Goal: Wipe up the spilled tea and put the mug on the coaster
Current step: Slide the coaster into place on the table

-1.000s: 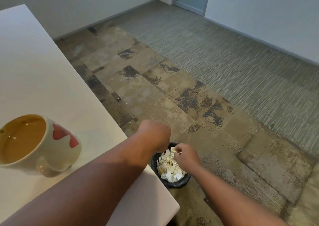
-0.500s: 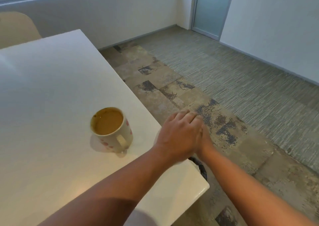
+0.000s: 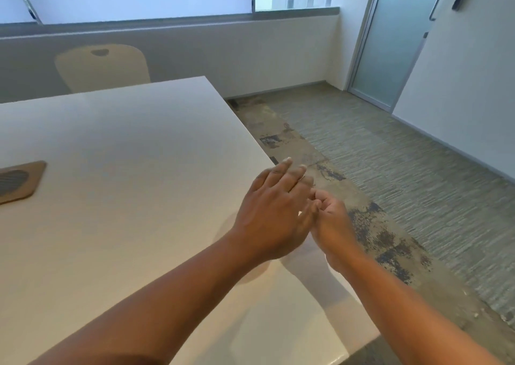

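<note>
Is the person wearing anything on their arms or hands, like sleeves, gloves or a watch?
Nothing that shows. The left hand and right hand are bare, with no gloves or rings visible, and both forearms are uncovered to the frame's edge: no sleeves, watch or bracelet.

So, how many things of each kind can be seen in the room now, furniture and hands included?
White rectangular table: 1
Cream plastic chair: 1
Brown coaster with a dark ribbed centre: 1
Frosted glass door: 1
Hands: 2, the left hand and the right hand
Total: 6
No mug is in view.
</note>
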### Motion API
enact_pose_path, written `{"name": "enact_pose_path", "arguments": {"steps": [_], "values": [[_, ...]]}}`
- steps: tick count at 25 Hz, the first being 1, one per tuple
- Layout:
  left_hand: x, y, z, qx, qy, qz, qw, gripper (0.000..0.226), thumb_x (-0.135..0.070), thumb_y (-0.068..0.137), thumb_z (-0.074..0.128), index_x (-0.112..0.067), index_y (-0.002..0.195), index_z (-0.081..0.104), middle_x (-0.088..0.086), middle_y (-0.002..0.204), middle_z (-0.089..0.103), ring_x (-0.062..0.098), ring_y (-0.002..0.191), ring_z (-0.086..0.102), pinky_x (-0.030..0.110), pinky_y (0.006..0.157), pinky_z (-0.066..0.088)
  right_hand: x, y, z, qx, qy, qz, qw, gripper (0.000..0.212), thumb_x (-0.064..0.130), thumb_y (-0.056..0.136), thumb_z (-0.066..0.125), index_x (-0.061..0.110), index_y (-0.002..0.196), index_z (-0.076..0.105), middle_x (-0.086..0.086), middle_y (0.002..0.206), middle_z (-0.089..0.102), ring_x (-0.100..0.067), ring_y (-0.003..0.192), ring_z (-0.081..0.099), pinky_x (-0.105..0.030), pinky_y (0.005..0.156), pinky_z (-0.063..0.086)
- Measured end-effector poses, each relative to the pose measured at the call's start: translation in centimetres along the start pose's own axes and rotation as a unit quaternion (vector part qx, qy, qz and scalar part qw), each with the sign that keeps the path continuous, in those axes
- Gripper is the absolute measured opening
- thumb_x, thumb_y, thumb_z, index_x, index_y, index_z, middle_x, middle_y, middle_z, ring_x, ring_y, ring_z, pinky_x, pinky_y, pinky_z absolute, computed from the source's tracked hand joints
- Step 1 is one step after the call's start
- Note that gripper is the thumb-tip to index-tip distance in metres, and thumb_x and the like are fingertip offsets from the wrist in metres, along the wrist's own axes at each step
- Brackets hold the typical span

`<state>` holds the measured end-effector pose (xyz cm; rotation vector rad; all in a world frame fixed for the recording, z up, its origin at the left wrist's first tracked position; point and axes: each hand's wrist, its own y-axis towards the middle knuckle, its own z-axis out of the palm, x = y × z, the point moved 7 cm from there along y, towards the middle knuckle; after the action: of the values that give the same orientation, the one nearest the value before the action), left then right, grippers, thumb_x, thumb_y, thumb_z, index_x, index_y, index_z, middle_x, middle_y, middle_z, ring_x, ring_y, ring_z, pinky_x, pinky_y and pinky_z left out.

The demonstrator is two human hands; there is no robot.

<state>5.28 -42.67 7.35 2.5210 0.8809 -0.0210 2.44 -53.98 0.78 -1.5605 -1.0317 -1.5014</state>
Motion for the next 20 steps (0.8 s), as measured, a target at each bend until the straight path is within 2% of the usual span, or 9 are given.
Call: {"name": "enact_pose_path", "arguments": {"steps": [3, 6, 8, 10, 13, 17, 20], "values": [[4.8, -1.5, -1.0, -0.005, -0.074, -0.087, 0.993, 0.057, -0.057, 0.105, 0.038, -0.027, 0.152, 0.048, -0.005, 0.164, 0.042, 0.018, 0.157, 0.027, 0.039, 0.124, 0.022, 0.9, 0.4, 0.8, -0.049, -0.069, -0.012, 0.996, 0.011, 0.034, 0.097, 0.062, 0.030, 0.097, 0.072, 0.012, 0.086, 0.075, -0.006, 0.085, 0.071, -0.021, 0.070, 0.054], [10.1, -3.3, -1.7, -0.011, -0.117, -0.169, 0.979, 0.062, -0.060, 0.103, 0.035, -0.025, 0.152, 0.048, -0.004, 0.162, 0.044, 0.020, 0.154, 0.033, 0.043, 0.122, 0.028, 3.8, 1.4, 2.3, -0.057, -0.179, -0.048, 0.981, 0.011, 0.040, 0.096, 0.061, 0.033, 0.101, 0.068, 0.017, 0.091, 0.072, -0.011, 0.092, 0.069, -0.024, 0.072, 0.057], [13.7, -4.7, -2.2, -0.001, -0.121, -0.200, 0.972, 0.060, -0.056, 0.105, 0.036, -0.021, 0.152, 0.048, 0.000, 0.161, 0.046, 0.022, 0.153, 0.035, 0.045, 0.123, 0.029, 5.8, 2.4, 4.4, -0.029, -0.265, -0.070, 0.961, 0.015, 0.043, 0.096, 0.060, 0.036, 0.108, 0.065, 0.011, 0.111, 0.071, -0.015, 0.104, 0.066, -0.034, 0.080, 0.060], [17.6, -6.4, -2.9, 0.007, -0.118, -0.225, 0.967, 0.057, -0.050, 0.107, 0.040, -0.017, 0.153, 0.047, 0.002, 0.160, 0.047, 0.023, 0.154, 0.034, 0.044, 0.124, 0.028, 7.7, 3.4, 7.7, 0.008, -0.319, -0.096, 0.943, 0.025, 0.042, 0.095, 0.060, 0.034, 0.118, 0.065, 0.003, 0.126, 0.069, -0.021, 0.116, 0.063, -0.040, 0.090, 0.056], [23.6, -9.1, -4.7, 0.002, -0.097, -0.251, 0.963, 0.057, -0.049, 0.108, 0.041, -0.015, 0.154, 0.046, 0.002, 0.161, 0.046, 0.024, 0.155, 0.032, 0.044, 0.125, 0.027, 9.2, 4.7, 14.7, 0.076, -0.361, -0.127, 0.921, 0.035, 0.039, 0.093, 0.062, 0.028, 0.126, 0.065, 0.001, 0.134, 0.067, -0.020, 0.123, 0.061, -0.036, 0.099, 0.046], [32.6, -13.6, -7.5, 0.001, -0.052, -0.291, 0.955, 0.061, -0.054, 0.107, 0.039, -0.018, 0.156, 0.042, 0.002, 0.162, 0.045, 0.025, 0.156, 0.030, 0.046, 0.125, 0.027, 7.6, 5.6, 26.4, 0.169, -0.373, -0.103, 0.906, 0.047, 0.037, 0.095, 0.062, 0.024, 0.140, 0.058, -0.003, 0.144, 0.060, -0.021, 0.131, 0.055, -0.030, 0.101, 0.039], [39.9, -17.5, -9.0, 0.016, -0.025, -0.335, 0.942, 0.064, -0.058, 0.105, 0.036, -0.022, 0.159, 0.037, 0.002, 0.167, 0.036, 0.028, 0.159, 0.018, 0.050, 0.125, 0.019, 5.2, 5.9, 35.5, 0.227, -0.375, -0.098, 0.893, 0.054, 0.039, 0.096, 0.062, 0.025, 0.147, 0.051, -0.003, 0.151, 0.053, -0.021, 0.136, 0.051, -0.028, 0.103, 0.036]]}}
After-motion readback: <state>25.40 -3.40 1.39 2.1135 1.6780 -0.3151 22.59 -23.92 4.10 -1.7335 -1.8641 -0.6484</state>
